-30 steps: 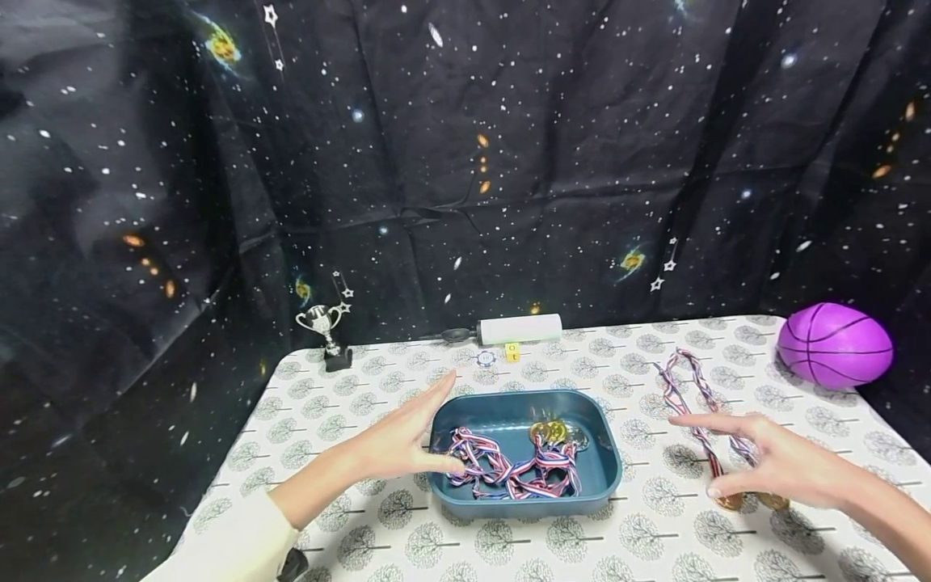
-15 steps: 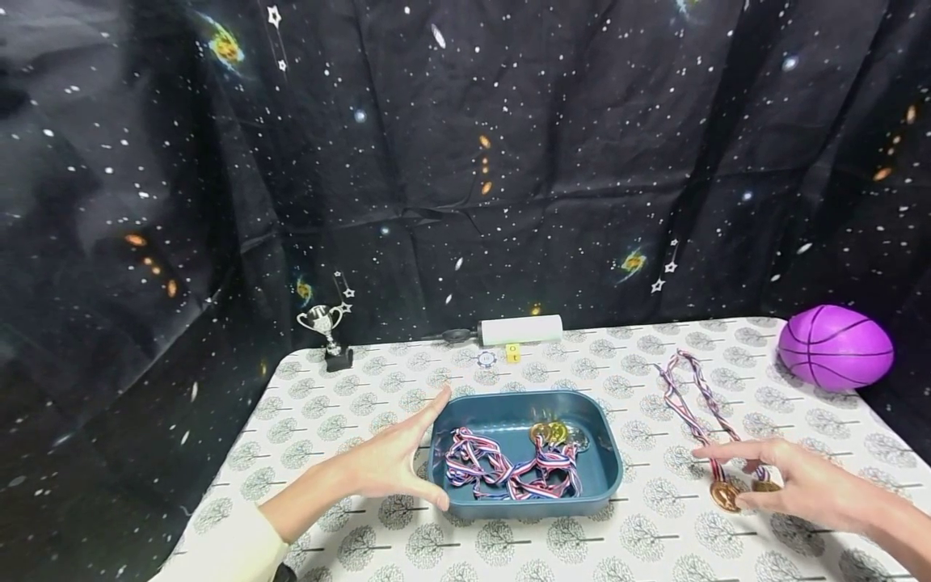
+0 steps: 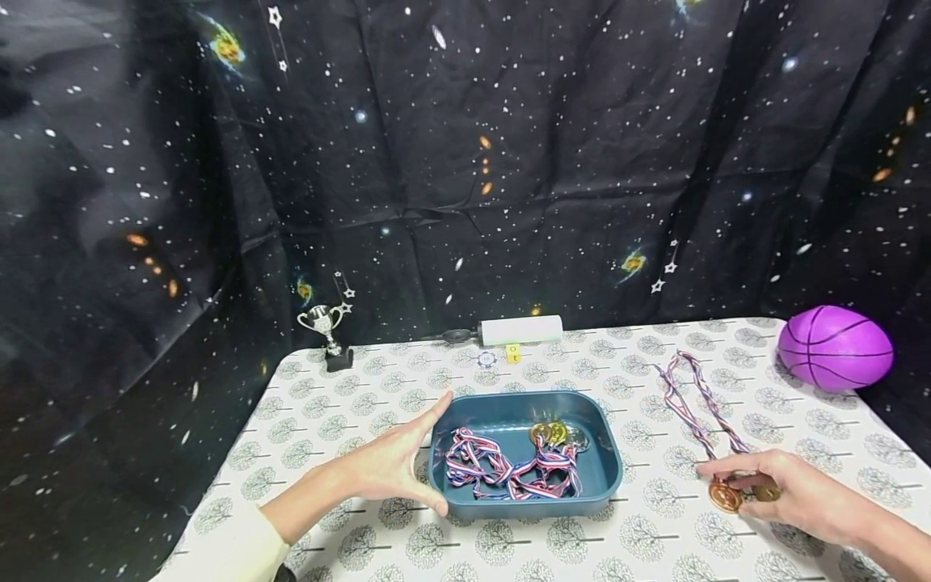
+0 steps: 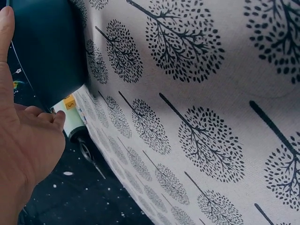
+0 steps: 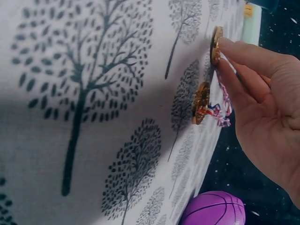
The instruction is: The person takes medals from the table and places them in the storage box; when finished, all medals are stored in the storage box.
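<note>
In the head view my left hand [image 3: 389, 465] rests at the left end of a dark teal bin [image 3: 524, 509], thumb and forefinger spread apart, straight along its corners. The left wrist view shows the fingers along the bin's wall [image 4: 47, 51]. Inside the bin lie medals [image 3: 556, 432] with striped ribbons [image 3: 534, 485] in a tangled heap. On the right my right hand [image 3: 800, 493] holds a bronze-coloured medal [image 3: 725, 495] by its edge, thumb and forefinger on it. Beside it a second medal [image 5: 201, 103] lies partly under the hand. Their ribbons [image 3: 684, 396] stretch away in a loop.
A silver trophy cup [image 3: 323, 331] stands at the back left. Along the back edge lie a white cylinder [image 3: 521, 330] with a black end, a poker chip [image 3: 486, 359] and a yellow lettered cube [image 3: 513, 352]. A purple ball [image 3: 835, 347] sits at the back right.
The right hand has come down and nearer to the medals, its fingers now at the bronze-coloured one. The left hand has drawn back slightly to the bin's left end. The bin has stayed put.
</note>
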A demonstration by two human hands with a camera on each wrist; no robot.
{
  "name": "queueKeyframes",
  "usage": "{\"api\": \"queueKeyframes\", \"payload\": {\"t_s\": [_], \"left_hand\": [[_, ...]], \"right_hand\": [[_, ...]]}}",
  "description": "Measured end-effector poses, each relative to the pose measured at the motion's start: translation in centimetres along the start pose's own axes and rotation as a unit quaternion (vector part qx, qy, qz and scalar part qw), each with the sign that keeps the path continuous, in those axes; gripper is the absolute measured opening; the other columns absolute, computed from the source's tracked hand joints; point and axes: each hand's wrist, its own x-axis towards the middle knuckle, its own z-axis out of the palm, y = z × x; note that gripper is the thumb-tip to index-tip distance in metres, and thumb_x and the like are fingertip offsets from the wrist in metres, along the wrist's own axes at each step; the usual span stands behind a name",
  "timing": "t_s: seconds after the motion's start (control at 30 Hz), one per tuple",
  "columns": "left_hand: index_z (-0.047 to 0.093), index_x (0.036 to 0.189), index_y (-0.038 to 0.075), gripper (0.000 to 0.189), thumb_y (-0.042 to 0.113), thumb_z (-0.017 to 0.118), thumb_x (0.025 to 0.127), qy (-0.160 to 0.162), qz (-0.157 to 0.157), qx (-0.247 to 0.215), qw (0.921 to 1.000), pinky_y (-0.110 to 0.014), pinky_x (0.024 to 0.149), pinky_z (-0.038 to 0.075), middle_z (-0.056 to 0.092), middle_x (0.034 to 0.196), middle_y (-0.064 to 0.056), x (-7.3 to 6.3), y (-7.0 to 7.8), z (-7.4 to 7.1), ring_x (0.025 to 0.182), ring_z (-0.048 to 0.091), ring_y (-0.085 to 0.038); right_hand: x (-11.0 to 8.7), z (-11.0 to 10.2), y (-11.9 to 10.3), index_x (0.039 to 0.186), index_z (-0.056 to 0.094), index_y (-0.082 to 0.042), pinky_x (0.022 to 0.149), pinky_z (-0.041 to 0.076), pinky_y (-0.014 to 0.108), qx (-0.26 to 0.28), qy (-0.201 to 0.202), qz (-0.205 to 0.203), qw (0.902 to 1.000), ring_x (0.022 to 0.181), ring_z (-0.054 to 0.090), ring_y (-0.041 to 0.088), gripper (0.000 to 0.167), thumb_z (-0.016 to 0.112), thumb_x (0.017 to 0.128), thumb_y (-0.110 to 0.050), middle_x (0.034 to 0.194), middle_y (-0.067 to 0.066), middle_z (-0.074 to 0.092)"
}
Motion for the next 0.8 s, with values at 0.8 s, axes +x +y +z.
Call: {"api": "queueKeyframes", "payload": {"t_s": [0.8], "left_hand": [[0.001,0.172,0.022,0.148,0.053,0.099,0.066,-0.005,0.0,-0.005,1.0,-0.052,0.128,0.021,0.001,0.177,0.003,0.0,0.3,0.0,0.16,0.018,-0.023]], "right_hand": [[1.3,1.4,0.6,0.107,0.077,-0.023,0.065,0.051,0.014,-0.174,0.119,-0.051,0.9762,0.075,0.065,0.0,0.042,0.095,0.073,-0.006,0.087,-0.016,0.07]]}}
